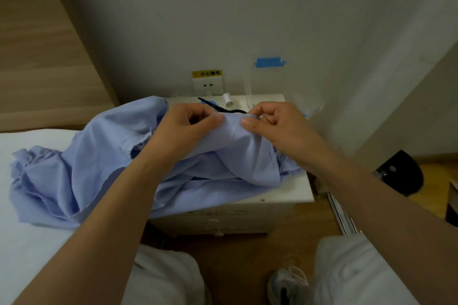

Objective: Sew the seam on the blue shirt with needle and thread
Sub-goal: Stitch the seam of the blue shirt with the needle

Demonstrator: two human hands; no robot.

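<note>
Pale blue, the shirt [99,156] spills from the bed [24,242] across the white surface [292,193], one fold raised between my hands. My left hand [183,129] pinches that fold thumb to curled fingers; my right hand [275,126] pinches it alongside, a thin needle [267,119] among its fingers.

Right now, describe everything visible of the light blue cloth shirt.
The light blue cloth shirt looks thin and woven, crumpled in loose folds, with frayed thread ends along a raw edge. It sprawls from the white bed sheet across the white bedside cabinet. Its upper fold is lifted: the left hand and right hand each pinch it between thumb and curled fingers, close together. The seam itself is too small to make out.
</note>
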